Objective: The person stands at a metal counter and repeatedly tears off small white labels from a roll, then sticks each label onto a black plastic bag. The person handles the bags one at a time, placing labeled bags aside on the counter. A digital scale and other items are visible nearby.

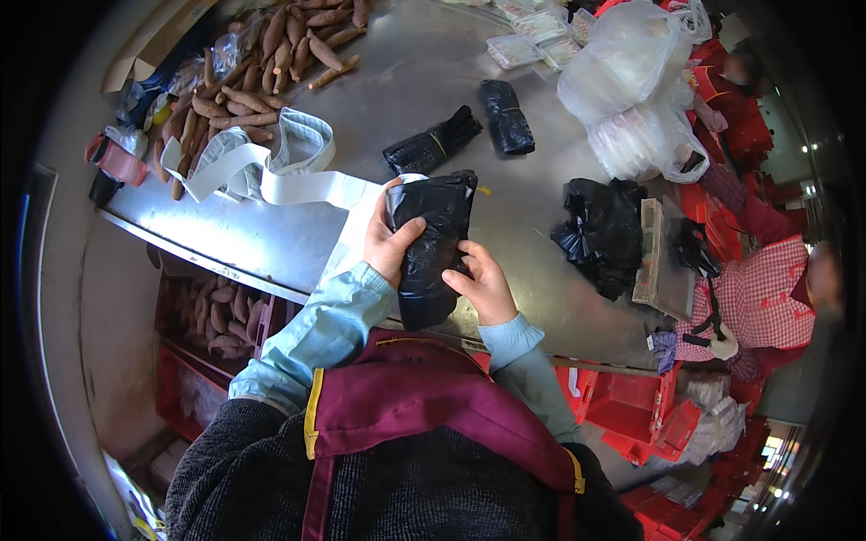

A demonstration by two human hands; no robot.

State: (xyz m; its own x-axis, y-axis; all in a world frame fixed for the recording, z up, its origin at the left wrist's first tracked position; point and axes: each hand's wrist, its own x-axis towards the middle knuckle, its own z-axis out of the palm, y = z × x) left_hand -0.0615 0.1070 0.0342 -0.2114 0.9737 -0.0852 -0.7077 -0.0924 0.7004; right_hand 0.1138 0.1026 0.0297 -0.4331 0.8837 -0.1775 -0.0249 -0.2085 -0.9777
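A black plastic bundle (pixel 433 270) is held up over the near edge of the metal table (pixel 528 223). My left hand (pixel 391 240) grips its left side, thumb across the front. At the bundle's right side is my right hand (pixel 484 284), fingers curled against the plastic and thumb at its face. A long strip of white printed labels (pixel 304 186) runs from behind the bundle to a loose heap on the left. Two rolled black plastic bundles, one banded (pixel 433 143) and another (pixel 507 118), lie just beyond my hands.
Brown cassava-like roots (pixel 270 61) heap at the back left near a pink bottle (pixel 118 159). Clear packs (pixel 534 40) and white bags (pixel 622 88) stand at the back right. Black bags (pixel 602 230) lie by a person in a checkered apron (pixel 751 291). Red crates (pixel 626 399) are below.
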